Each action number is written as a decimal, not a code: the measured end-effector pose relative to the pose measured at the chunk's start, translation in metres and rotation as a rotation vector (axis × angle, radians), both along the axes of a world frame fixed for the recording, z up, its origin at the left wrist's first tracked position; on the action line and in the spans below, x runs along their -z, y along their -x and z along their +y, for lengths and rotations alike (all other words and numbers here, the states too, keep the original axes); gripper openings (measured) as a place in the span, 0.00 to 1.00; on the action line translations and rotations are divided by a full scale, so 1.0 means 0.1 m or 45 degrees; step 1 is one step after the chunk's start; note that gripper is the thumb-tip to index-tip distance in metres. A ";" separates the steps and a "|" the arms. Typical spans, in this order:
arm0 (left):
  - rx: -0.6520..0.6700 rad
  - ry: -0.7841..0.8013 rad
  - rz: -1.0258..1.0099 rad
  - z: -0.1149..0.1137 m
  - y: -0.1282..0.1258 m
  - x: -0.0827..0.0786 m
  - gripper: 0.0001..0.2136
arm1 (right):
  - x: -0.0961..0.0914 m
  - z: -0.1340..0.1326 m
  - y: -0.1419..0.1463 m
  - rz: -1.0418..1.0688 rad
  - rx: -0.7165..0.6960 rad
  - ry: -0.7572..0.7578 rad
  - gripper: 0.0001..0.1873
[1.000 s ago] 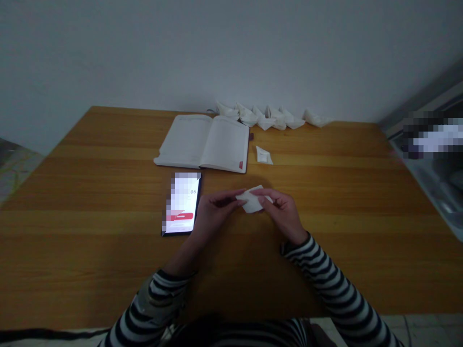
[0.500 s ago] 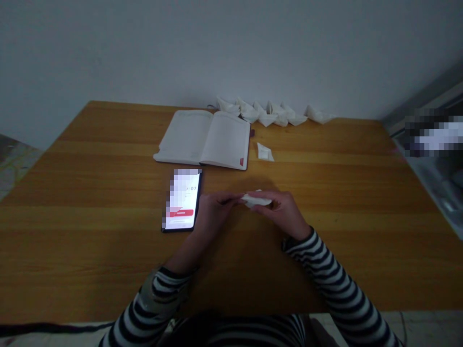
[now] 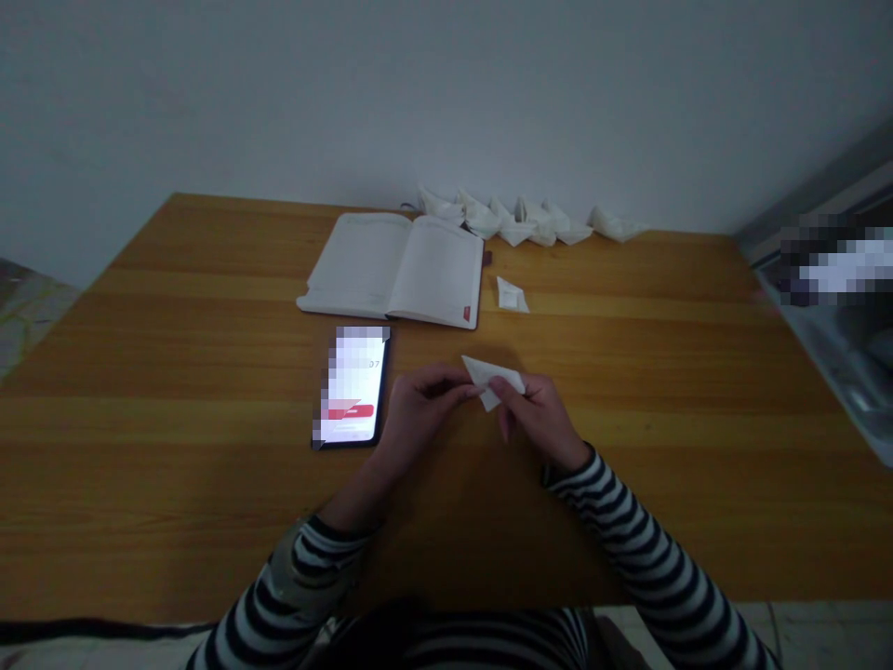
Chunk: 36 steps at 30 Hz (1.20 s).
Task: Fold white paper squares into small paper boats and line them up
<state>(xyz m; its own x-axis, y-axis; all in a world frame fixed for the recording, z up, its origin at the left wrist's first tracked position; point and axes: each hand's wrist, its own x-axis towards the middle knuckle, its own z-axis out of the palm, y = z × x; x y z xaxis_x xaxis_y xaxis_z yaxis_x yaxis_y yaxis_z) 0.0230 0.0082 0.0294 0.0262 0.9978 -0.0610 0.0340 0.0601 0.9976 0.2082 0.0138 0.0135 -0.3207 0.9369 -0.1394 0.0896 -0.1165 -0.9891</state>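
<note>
A small folded piece of white paper (image 3: 488, 374) is held above the table in front of me, its pointed corner sticking up to the left. My right hand (image 3: 540, 409) pinches it, with the thumb lying across its face. At the paper's lower left edge, my left hand (image 3: 425, 400) grips it between thumb and fingertips. Just left of that hand lies a phone (image 3: 359, 391) with a lit screen. Beyond my hands, a flat folded paper piece (image 3: 512, 295) rests on the wood.
An open notebook (image 3: 439, 270) lies behind the phone on the wooden table (image 3: 230, 372). Several folded white paper boats (image 3: 513, 221) stand in a row along the wall, with another paper boat (image 3: 614, 223) to their right. A blurred-out object (image 3: 844, 265) is at the far right.
The folded paper has been turned, so its broad face and pointed corner now show. My right thumb has moved onto its face, and my left hand has shifted slightly.
</note>
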 end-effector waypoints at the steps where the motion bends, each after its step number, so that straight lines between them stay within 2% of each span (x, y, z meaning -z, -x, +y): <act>1: -0.020 -0.011 -0.033 0.00 -0.01 0.00 0.06 | 0.00 -0.01 0.03 0.051 -0.006 0.065 0.25; 4: -0.025 0.036 -0.122 -0.02 -0.03 -0.01 0.09 | 0.03 -0.04 0.10 0.114 -0.029 0.141 0.26; 8: 0.017 0.129 -0.233 -0.04 -0.04 0.00 0.14 | 0.08 -0.06 0.15 0.032 -0.147 0.055 0.32; 10: 0.016 0.146 -0.237 -0.05 -0.05 0.01 0.15 | 0.10 -0.07 0.15 -0.048 -0.152 -0.018 0.31; 12: -0.015 0.148 -0.218 -0.05 -0.05 0.01 0.15 | 0.10 -0.09 0.15 -0.158 -0.053 -0.124 0.24; 14: -0.036 0.137 -0.185 -0.06 -0.05 0.01 0.16 | 0.07 -0.10 0.14 -0.297 0.167 -0.306 0.16; 16: -0.009 0.123 -0.152 -0.07 -0.06 0.00 0.16 | 0.02 -0.10 0.13 -0.428 0.358 -0.544 0.18; 17: 0.020 0.117 -0.141 -0.07 -0.06 -0.01 0.15 | 0.00 -0.10 0.13 -0.473 0.393 -0.660 0.19; 21: 0.071 0.121 -0.141 -0.10 -0.10 0.00 0.14 | -0.04 -0.12 0.14 -0.483 0.330 -0.933 0.16; 26: -0.079 0.158 -0.110 -0.11 -0.12 0.03 0.16 | 0.01 -0.16 0.18 -0.562 0.257 -1.164 0.23; 36: -0.172 0.140 -0.254 -0.12 -0.15 0.00 0.16 | 0.04 -0.19 0.18 -0.628 0.193 -1.218 0.26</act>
<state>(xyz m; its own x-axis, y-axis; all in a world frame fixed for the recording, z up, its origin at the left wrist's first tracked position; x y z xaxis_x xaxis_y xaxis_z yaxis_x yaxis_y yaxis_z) 0.0385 -0.0040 0.0293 -0.0844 0.9807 -0.1763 -0.1785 0.1592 0.9710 0.1905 -0.0048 0.0091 -0.3011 0.7510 0.5876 0.5519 0.6398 -0.5349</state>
